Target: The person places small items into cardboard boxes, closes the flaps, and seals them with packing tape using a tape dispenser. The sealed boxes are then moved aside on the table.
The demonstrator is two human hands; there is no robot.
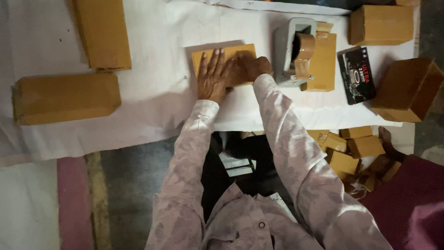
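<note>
My left hand (212,76) lies flat and open on the small flat brown cardboard box (224,58), fingers spread, pressing it down. My right hand (252,68) is curled on the right part of the same box; it looks closed, but I cannot tell if it pinches anything. The box sits on the white-covered counter (157,92), near the middle, a little toward the far edge.

The box looks light and stiff, with smooth sides that may slide on the cloth, so I think pressing from the top keeps it still. Its long edges look like the best places to take hold. I think the corners would dent if squeezed hard.

Just beside my right hand stands the grey tape holder with a brown tape roll (296,51), very close, so there is little room on that side. A big brown wrapped parcel (64,97) lies well apart near the left edge. Between them the cloth is bare. The near edge is close to my wrists.
</note>
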